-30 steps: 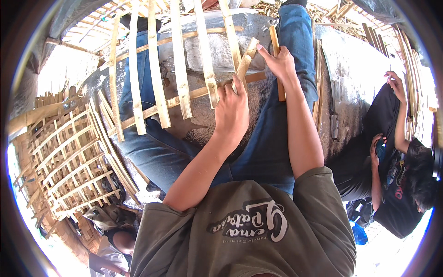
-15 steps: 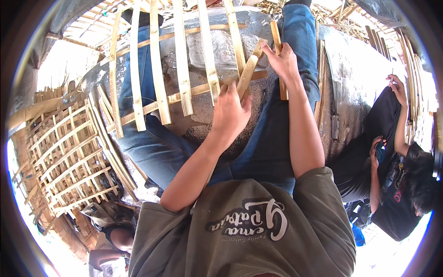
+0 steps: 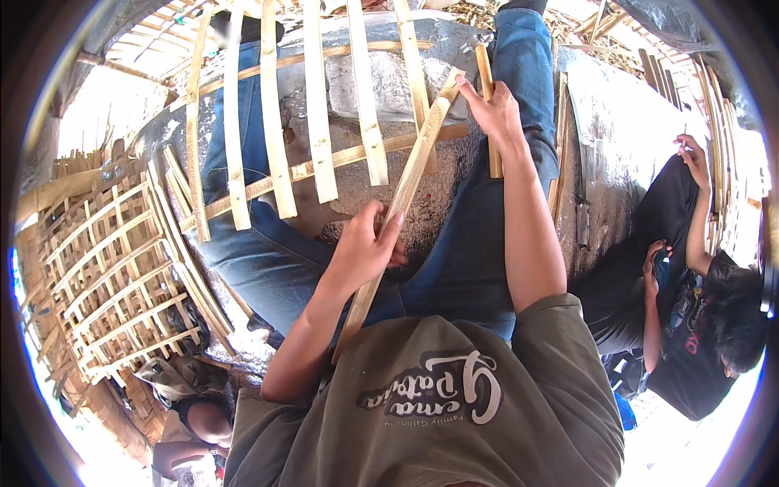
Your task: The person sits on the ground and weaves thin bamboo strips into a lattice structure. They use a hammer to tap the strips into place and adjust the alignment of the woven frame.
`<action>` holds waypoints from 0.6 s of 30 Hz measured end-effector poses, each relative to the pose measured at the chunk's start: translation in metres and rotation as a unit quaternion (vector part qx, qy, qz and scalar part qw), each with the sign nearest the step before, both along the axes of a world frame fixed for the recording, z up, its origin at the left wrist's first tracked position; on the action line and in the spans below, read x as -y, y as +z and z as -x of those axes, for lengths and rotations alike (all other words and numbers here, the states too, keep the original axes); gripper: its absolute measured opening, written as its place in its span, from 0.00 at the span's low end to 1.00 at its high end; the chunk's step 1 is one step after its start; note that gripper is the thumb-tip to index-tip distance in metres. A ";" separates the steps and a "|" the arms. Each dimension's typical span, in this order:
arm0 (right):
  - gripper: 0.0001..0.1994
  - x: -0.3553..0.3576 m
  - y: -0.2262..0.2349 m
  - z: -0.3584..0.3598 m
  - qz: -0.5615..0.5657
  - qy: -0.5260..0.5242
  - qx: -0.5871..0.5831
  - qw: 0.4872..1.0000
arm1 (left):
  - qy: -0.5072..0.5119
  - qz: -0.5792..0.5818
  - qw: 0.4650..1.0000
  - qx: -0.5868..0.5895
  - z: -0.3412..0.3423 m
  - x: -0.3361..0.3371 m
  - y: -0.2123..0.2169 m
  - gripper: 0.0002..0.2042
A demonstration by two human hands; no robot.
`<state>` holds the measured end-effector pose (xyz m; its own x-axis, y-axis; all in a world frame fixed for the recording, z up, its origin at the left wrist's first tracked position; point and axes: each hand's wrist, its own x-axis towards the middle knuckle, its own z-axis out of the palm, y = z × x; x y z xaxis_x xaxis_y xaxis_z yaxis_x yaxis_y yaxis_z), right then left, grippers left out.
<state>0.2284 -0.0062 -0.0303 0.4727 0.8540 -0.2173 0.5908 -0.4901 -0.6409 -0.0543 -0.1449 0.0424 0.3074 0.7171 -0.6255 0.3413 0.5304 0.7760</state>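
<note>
A long bamboo strip (image 3: pixel 419 158) slants from my right hand down to my shirt. My left hand (image 3: pixel 367 246) is closed around its middle, fingers curled beneath. My right hand (image 3: pixel 497 114) pinches the strip's far end by the thumb and also grips a hammer (image 3: pixel 485 71), whose wooden handle passes through the palm; its metal head points away from me. Ahead and to the left lies a bamboo lattice (image 3: pixel 319 122), several slats crossing two longer strips. The strip in my hands passes over the right end of the nearer cross strip (image 3: pixel 398 144).
My jeans-clad legs (image 3: pixel 527 65) stretch either side of a flat stone (image 3: pixel 389 89). Finished-looking bamboo lattice panels (image 3: pixel 114 268) are stacked at the left. At the right sits another person in dark clothes (image 3: pixel 694 341); part of someone else (image 3: pixel 207 422) shows at the lower left.
My left hand has slid down and left, toward my body. The strip now lies longer and straighter in view, reaching my shirt. My right hand has barely moved.
</note>
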 end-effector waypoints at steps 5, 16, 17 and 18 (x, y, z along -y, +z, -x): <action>0.35 0.006 -0.011 -0.001 -0.077 0.007 -0.025 0.997 | -0.017 0.098 0.990 0.099 0.010 0.007 -0.010 0.13; 0.11 0.098 0.128 0.037 -0.140 -0.007 -0.138 0.980 | 0.020 0.000 0.997 0.081 -0.002 0.008 -0.016 0.15; 0.11 0.098 0.128 0.035 -0.127 -0.004 -0.116 0.985 | 0.016 -0.014 0.998 0.065 -0.005 0.007 -0.013 0.15; 0.11 0.097 0.123 0.037 -0.111 0.017 -0.070 0.991 | 0.013 -0.006 0.997 0.072 -0.004 0.008 -0.016 0.15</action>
